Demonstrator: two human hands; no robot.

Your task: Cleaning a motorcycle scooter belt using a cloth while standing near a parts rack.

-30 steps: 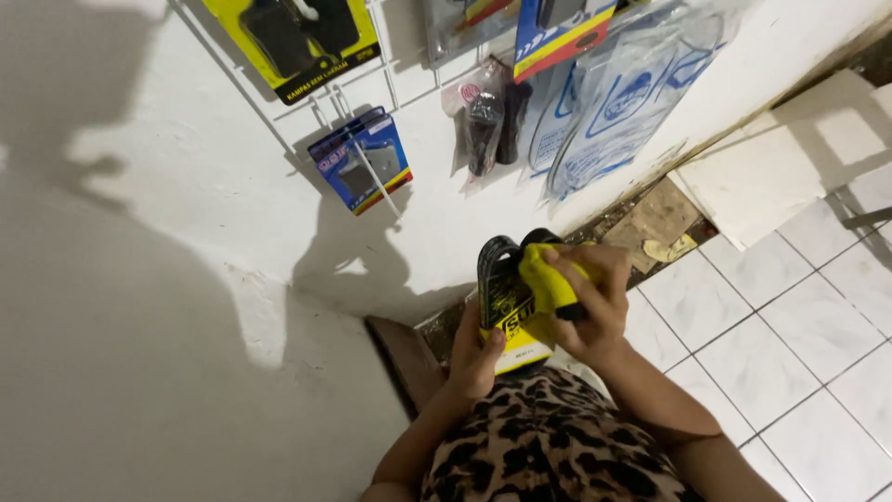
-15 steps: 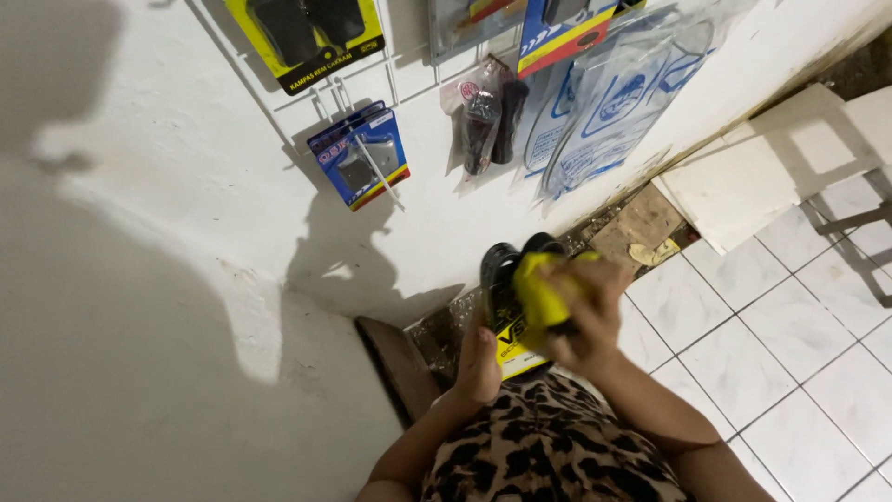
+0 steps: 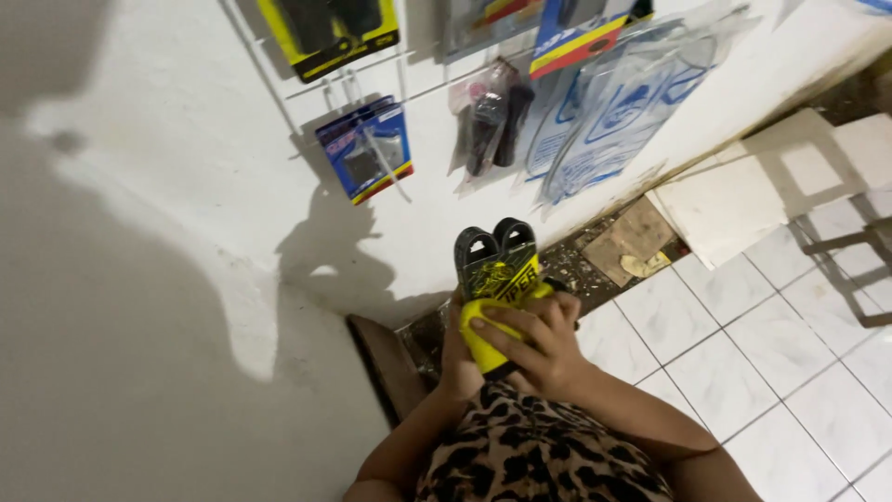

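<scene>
Item: yellow-and-black blister pack (image 3: 502,265) holding two black grips, held upright before the white wall (image 3: 186,232). Right hand (image 3: 534,339) presses a yellow cloth (image 3: 483,325) on its front; left hand (image 3: 457,358) grips behind. I judge wiping underway; next, steady strokes.

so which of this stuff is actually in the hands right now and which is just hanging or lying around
In hand:
- yellow and black pack of two black grips, held by the left hand
- yellow cloth, pressed on the pack by the right hand

Just about:
- blue carded pack on a wall hook
- clear blue-printed bags hanging
- loose tiles by the wall
- cardboard scrap
</scene>
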